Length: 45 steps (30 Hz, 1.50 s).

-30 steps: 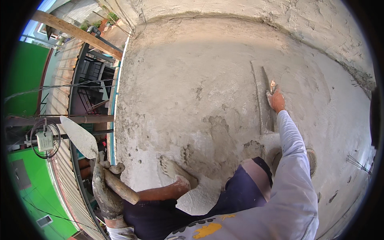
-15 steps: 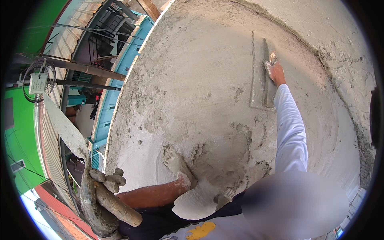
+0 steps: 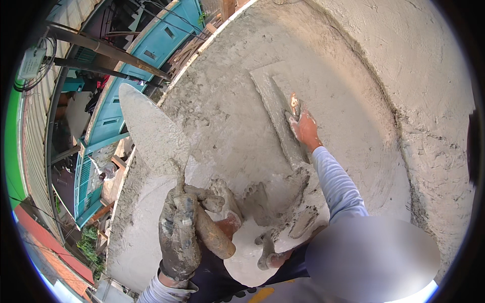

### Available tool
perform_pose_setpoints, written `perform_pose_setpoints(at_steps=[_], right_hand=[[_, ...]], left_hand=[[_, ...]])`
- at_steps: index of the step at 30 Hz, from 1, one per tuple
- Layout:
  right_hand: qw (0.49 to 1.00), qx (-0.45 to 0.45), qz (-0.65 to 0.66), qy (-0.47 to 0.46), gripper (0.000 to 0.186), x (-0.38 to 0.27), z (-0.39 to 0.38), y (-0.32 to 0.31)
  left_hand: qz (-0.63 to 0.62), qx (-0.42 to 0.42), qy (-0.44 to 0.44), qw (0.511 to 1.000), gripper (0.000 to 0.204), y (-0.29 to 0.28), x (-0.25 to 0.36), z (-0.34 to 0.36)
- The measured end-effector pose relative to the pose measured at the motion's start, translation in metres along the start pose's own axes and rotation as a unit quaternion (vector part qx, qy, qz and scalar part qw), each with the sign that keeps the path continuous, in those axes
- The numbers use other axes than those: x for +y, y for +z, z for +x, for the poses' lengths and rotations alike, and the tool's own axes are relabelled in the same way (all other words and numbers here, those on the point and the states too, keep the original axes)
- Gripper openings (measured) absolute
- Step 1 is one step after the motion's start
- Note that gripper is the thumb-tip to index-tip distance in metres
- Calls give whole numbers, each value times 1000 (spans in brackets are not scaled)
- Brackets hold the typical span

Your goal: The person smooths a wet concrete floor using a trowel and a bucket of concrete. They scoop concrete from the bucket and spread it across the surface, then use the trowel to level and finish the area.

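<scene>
My gloved left hand (image 3: 179,237), caked in grey cement, is closed on a pointing trowel (image 3: 151,129). Its broad leaf-shaped blade points up and away, smeared with mortar, and the handle slants to the right of my fist. My bare right hand (image 3: 305,127) grips the handle of a long plastering float (image 3: 275,113), which lies on the wet cement surface (image 3: 227,126) at a slant, far end to the left. Mortar coats the float's plate. Smooth cement lies to its right; rougher, lumpy cement lies to its left and nearer.
My cement-covered bare feet (image 3: 222,197) stand in the wet mix, near lumpy hollows. A raised, rough ledge (image 3: 394,121) curves along the right. Past the left edge are a teal gate (image 3: 146,50), poles (image 3: 106,50), cables, a corrugated roof and planks.
The float has moved left and nearer with my right hand, turning from upright to slanted. My left hand and trowel have come right, farther into view. The view has shifted.
</scene>
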State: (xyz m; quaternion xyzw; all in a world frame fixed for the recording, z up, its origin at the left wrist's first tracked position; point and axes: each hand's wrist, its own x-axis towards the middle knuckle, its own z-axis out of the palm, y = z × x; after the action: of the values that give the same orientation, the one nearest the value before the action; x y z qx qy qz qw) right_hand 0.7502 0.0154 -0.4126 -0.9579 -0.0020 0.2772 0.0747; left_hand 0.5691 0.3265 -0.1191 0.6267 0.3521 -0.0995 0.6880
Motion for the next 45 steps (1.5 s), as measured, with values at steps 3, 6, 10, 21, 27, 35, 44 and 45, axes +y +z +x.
perform_pose_setpoints(at_steps=[3, 6, 10, 21, 27, 35, 44, 45], right_hand=[[998, 33, -38, 46, 81, 15, -3, -20], [992, 93, -47, 72, 84, 51, 37, -52], [988, 139, -48, 48, 88, 75, 123, -102], [971, 93, -209, -66, 83, 161, 270, -172], [962, 102, -234, -96, 81, 141, 297, -196], [962, 84, -250, -72, 84, 194, 251, -191], [964, 67, -232, -111, 91, 166, 243, -186], [959, 109, -229, -126, 92, 165, 251, -194]], left_hand=[[-11, -2, -29, 1000, 48, 0, -9, 1], [-26, 16, -30, 999, 48, 11, 3, 14], [-69, 119, -14, 990, 41, 27, 1, 36], [110, 268, 85, 953, 51, 49, -26, -13], [262, 229, 123, 929, 51, 59, -44, -38], [117, 173, 125, 970, 56, 71, -34, -64], [3, 362, 89, 928, 51, 114, -11, -64], [5, 369, 89, 925, 50, 113, -13, -63]])
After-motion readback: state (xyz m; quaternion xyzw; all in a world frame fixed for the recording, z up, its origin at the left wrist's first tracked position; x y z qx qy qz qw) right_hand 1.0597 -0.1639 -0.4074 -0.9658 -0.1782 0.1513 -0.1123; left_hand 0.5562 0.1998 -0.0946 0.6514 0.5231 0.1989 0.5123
